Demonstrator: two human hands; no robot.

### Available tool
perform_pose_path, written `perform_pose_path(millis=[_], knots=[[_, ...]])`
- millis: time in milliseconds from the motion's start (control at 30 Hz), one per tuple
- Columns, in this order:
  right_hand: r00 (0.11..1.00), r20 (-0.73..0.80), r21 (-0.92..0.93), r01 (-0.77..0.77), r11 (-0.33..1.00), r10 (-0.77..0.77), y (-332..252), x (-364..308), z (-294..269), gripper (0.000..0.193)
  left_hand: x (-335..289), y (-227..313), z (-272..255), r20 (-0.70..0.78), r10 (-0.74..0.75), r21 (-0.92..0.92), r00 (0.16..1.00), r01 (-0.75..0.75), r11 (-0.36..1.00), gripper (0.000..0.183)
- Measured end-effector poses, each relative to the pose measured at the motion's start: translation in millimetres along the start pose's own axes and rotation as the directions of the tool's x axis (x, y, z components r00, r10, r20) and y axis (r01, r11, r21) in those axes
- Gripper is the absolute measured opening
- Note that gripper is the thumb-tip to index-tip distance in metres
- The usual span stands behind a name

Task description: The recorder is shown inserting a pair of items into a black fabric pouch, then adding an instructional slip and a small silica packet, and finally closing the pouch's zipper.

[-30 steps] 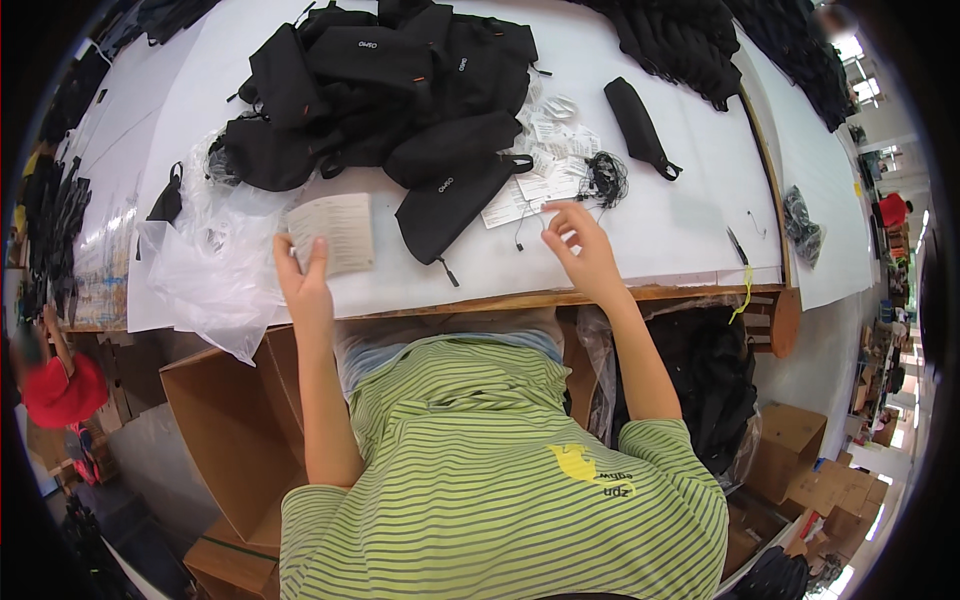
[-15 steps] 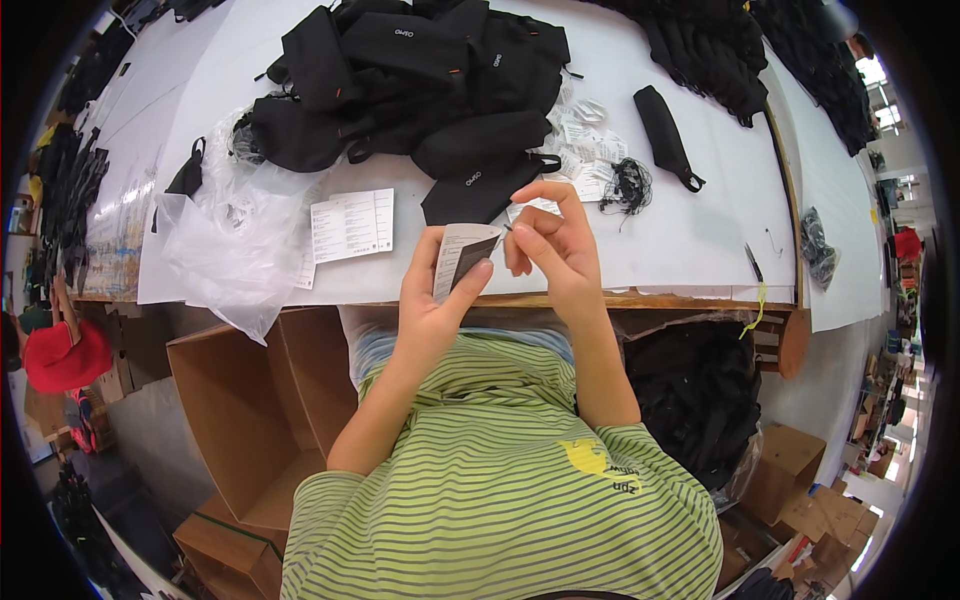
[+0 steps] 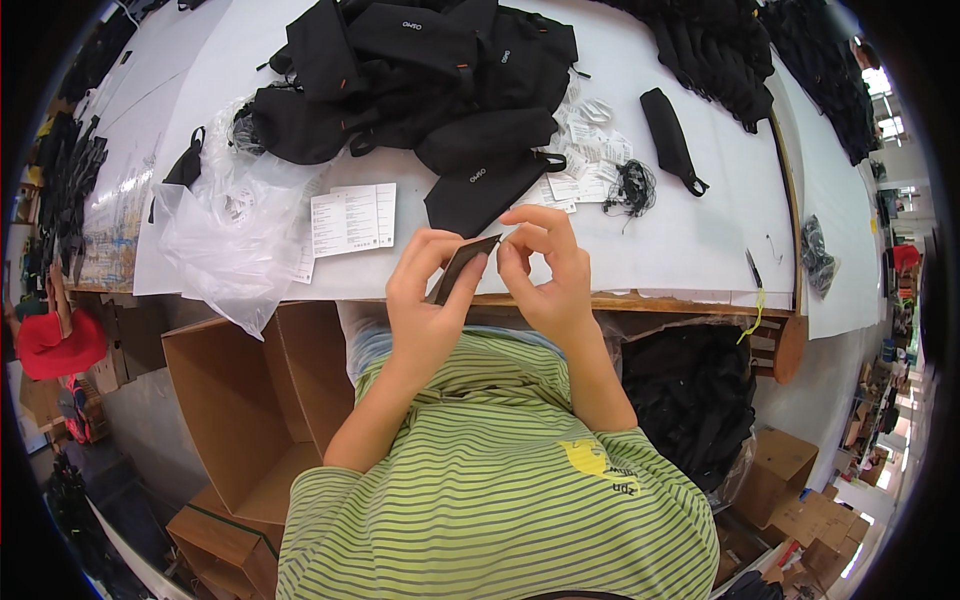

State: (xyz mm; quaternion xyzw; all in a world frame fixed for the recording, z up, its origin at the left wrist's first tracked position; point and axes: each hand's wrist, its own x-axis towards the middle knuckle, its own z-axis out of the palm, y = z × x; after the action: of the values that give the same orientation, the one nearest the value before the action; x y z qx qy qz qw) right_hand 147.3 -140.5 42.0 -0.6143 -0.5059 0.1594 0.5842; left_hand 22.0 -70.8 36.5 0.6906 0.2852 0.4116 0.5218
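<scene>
My left hand (image 3: 425, 290) grips a small hang tag (image 3: 462, 268) between thumb and fingers, its dark face turned toward me. At the tag's upper corner, my right hand (image 3: 548, 280) has thumb and forefinger brought together in a pinch. Whatever sits between those fingertips is too small to make out. Just beyond both hands lies a black fabric pouch (image 3: 478, 192) with a wrist loop, at the front of a pile of black pouches (image 3: 410, 75). White printed cards (image 3: 345, 220) lie flat to the left of my left hand.
Clear plastic bags (image 3: 230, 230) cover the table's left front. Right of the pile are loose paper tags (image 3: 590, 140), a tangle of black cords (image 3: 632, 188) and a single black pouch (image 3: 670, 140). Thread snips (image 3: 753, 267) lie near the right edge. Below stand an open cardboard box (image 3: 235, 400) and a bag of black goods (image 3: 690, 400).
The tag has tilted in my left hand, so its printed white face no longer shows. My right hand has moved in and its thumb and forefinger have come to the tag's corner.
</scene>
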Motion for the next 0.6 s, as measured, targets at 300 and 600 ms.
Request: perform_pose_path(millis=[300, 600], knots=[[1.0, -0.002, -0.032, 0.021, 0.999, -0.021, -1, -3, 3, 0.026, 3, 5, -6, 0.033, 0.075, 0.118, 0.997, -0.079, 0.99, 0.017], [0.992, 0.046, 0.122, -0.119, 0.985, 0.115, -7, -1, -9, 0.019, 6, 8, -13, 0.08, 0.169, 0.077, 0.982, -0.176, 0.981, 0.022]])
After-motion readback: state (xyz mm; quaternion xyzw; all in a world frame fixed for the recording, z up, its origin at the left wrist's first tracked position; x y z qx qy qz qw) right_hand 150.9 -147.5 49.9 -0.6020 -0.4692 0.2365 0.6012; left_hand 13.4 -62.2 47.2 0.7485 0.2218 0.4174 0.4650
